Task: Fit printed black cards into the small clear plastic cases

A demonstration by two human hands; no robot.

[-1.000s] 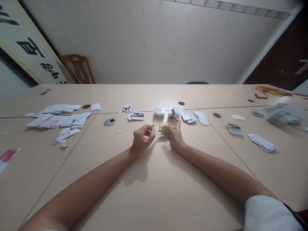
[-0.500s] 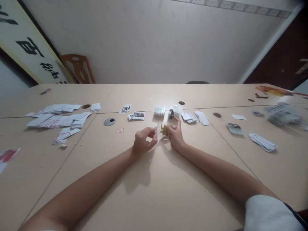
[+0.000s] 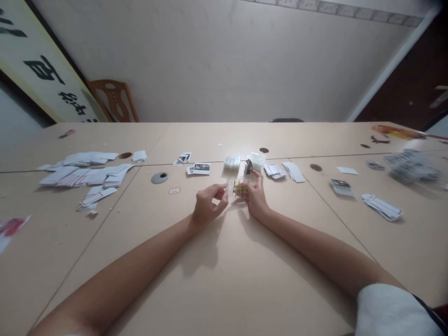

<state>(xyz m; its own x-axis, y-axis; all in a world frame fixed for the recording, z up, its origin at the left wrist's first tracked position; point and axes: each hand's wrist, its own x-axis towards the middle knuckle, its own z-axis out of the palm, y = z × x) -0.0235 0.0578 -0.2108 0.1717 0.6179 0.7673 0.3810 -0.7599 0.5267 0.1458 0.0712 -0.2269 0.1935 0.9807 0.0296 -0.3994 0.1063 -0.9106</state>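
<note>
Both my forearms reach out over a wide beige table [image 3: 224, 280]. My right hand [image 3: 256, 195] is closed on a small clear plastic case [image 3: 238, 188] with a yellow-patterned card inside, held just above the tabletop. My left hand [image 3: 206, 205] is curled with thumb and fingertips pinched at the case's left edge; whether it grips the case or something tiny I cannot make out. Just beyond my hands lie a small dark item [image 3: 248, 166] and stacks of clear sleeves [image 3: 231, 162].
Piles of white and red-edged cards [image 3: 84, 170] spread at the left. Photo cards [image 3: 201, 168] and a grey cable grommet [image 3: 159, 177] lie at centre. More card stacks [image 3: 381, 207] sit at the right. A wooden chair [image 3: 114, 100] stands by the far wall.
My left hand has shifted slightly right toward the case and its fingers have closed in at the case's edge. The right hand has tilted the case a little.
</note>
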